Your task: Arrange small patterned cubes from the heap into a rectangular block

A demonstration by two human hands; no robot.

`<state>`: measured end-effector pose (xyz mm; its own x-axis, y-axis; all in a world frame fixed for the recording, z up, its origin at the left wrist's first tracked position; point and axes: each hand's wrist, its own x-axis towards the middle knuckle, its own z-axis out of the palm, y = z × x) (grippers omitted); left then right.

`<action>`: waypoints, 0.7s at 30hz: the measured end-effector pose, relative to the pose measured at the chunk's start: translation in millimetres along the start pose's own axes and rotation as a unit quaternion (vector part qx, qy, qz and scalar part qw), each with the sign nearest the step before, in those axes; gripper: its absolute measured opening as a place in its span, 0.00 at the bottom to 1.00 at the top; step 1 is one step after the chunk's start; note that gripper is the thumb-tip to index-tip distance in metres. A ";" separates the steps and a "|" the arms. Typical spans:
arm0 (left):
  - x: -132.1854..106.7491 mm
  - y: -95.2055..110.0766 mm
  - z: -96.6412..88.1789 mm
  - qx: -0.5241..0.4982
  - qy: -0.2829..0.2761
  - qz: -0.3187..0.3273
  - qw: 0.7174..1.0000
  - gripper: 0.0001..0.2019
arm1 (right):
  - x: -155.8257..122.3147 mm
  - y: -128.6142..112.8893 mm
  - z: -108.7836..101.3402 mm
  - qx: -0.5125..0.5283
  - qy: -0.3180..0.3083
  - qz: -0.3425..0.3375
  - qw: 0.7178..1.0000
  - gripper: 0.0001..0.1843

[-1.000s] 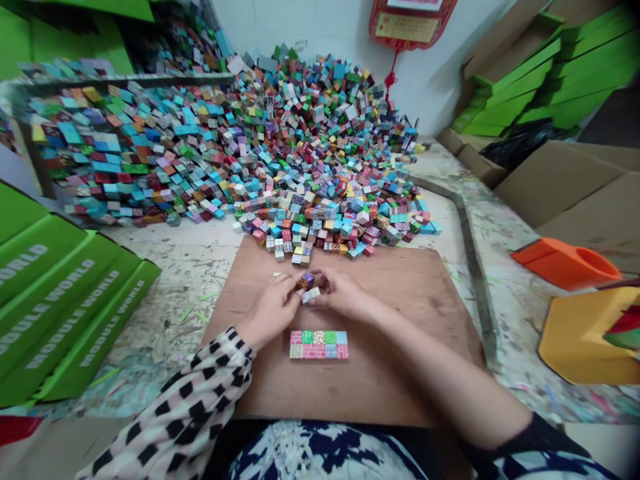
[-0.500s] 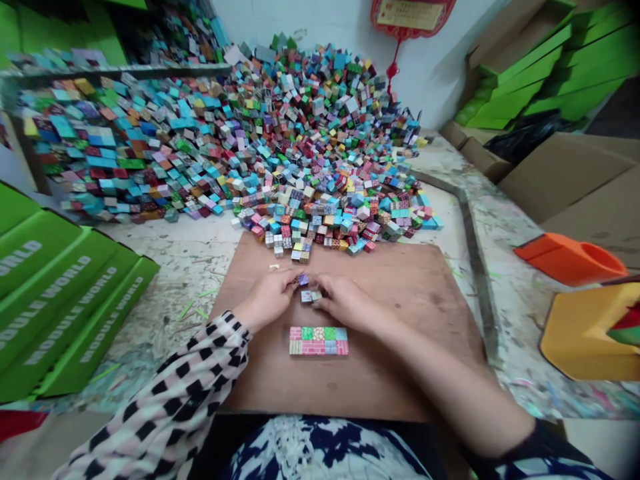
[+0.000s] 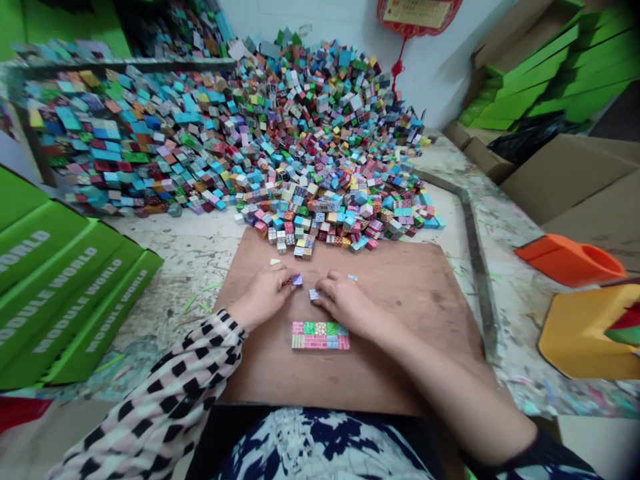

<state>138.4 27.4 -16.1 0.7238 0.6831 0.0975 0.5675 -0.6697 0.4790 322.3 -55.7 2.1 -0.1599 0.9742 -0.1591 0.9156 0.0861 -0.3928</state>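
Observation:
My left hand [image 3: 270, 288] is closed in a pinch on a small purple patterned cube [image 3: 297, 280], just above the brown board [image 3: 400, 360]. To its right, my right hand [image 3: 345, 300] has its fingers closed on a pale patterned cube [image 3: 314, 295], partly hidden by the fingertips. A small light-blue piece [image 3: 353, 277] shows just beyond the right hand's knuckles. Nearer to me on the board lies a two-row block of joined cubes [image 3: 320, 341], with pink brick, green, speckled and grey-blue faces. The right hand is just above its right end.
A big heap of coloured cubes [image 3: 300, 140] covers the table's back, spilling to the board's far edge. Green boxes [image 3: 75, 300] stand at left. An orange container [image 3: 565, 259] and a yellow one [image 3: 585, 333] are at right, with cardboard boxes [image 3: 575, 173] behind.
My right hand has shifted slightly right with the pale cube, away from the left hand. The gap between the purple and pale cubes has widened, and the light-blue piece now shows behind the right hand.

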 end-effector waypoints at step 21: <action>-13.6 10.3 10.4 -0.043 -0.012 0.031 0.999 0.17 | -2.9 0.9 0.7 0.071 0.004 0.009 0.997 0.12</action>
<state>138.4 8.2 -21.6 0.7655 0.6341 0.1089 0.4873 -0.6819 0.5455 323.4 -58.6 1.5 -0.1403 0.9771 -0.1600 0.8568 0.0388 -0.5142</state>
